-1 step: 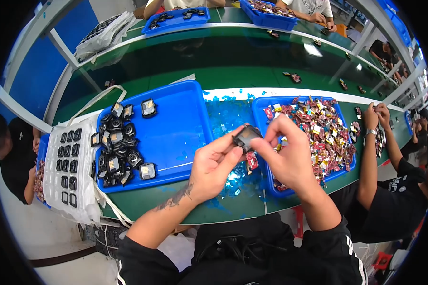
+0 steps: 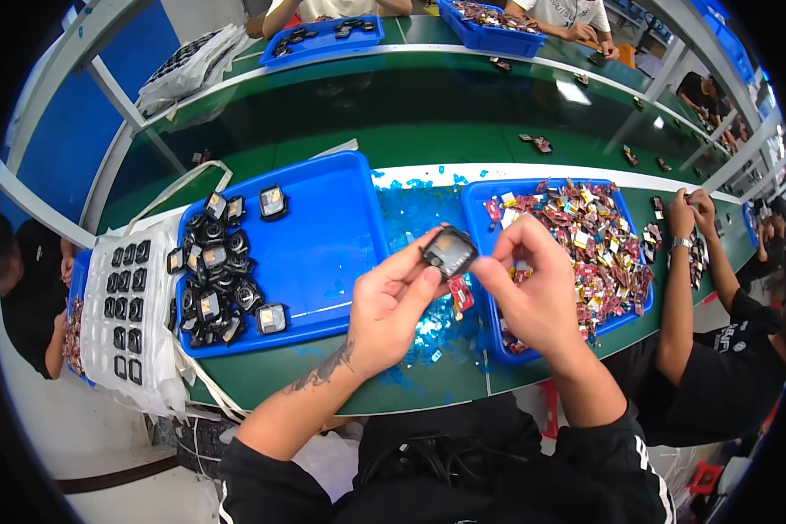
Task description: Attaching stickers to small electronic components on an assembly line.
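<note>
Between the thumb and fingers of my left hand [image 2: 389, 306] is a small black square case with a clear grey face [image 2: 450, 251], tilted up above the gap between two blue trays. A small red circuit board [image 2: 461, 295] shows just below the case; whether it is joined to it I cannot tell. My right hand [image 2: 537, 284] is curled beside the case, thumb and forefinger close together at its right edge. Anything in that pinch is too small to make out. Similar black cases [image 2: 223, 271] are heaped in the left blue tray [image 2: 323, 262].
Several red boards with white and yellow parts fill the right blue tray [image 2: 478, 196]. Blue scraps [image 2: 419, 223] litter the green table [image 2: 402, 393]. White moulded trays [image 2: 153, 301] with black frames stand at the left. A co-worker's hands [image 2: 694, 214] work at the right; beyond lies a green belt [image 2: 323, 122].
My right thumb has drawn off the face of the case to its right edge. My left hand has turned the case so more of its face shows.
</note>
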The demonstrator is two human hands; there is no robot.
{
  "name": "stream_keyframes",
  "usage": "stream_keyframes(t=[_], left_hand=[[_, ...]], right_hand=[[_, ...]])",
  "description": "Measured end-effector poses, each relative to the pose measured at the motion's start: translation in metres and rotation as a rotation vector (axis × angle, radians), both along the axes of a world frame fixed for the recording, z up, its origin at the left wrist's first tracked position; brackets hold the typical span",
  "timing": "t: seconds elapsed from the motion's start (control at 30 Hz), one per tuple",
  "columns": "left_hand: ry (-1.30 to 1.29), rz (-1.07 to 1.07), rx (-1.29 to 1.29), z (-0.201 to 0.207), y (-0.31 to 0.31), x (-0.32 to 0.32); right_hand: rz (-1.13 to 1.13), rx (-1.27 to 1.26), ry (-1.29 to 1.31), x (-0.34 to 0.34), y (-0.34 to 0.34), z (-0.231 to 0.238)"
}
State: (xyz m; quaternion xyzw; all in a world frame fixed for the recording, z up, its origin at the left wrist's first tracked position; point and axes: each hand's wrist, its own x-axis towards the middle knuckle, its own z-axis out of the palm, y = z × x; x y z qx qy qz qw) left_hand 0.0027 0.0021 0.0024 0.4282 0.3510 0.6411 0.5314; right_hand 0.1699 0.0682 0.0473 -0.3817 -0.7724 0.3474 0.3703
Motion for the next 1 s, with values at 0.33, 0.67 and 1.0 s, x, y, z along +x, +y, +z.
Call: stream_keyframes(t=[0.33,0.67,1.0], left_hand=[[0.647,0.153,0.258,0.010,0.003,-0.011],[0.834,0.248,0.342,0.004,0.000,-0.010],[0.867,0.259,0.360,0.007,0.002,-0.010]], right_hand=[[0.155,-0.395,0.274,0.006,-0.016,-0.013],[0.211,-0.355,0.130,0.011,-0.016,-0.010],[0.210,-0.088,0.024,0.012,-0.015,-0.009]])
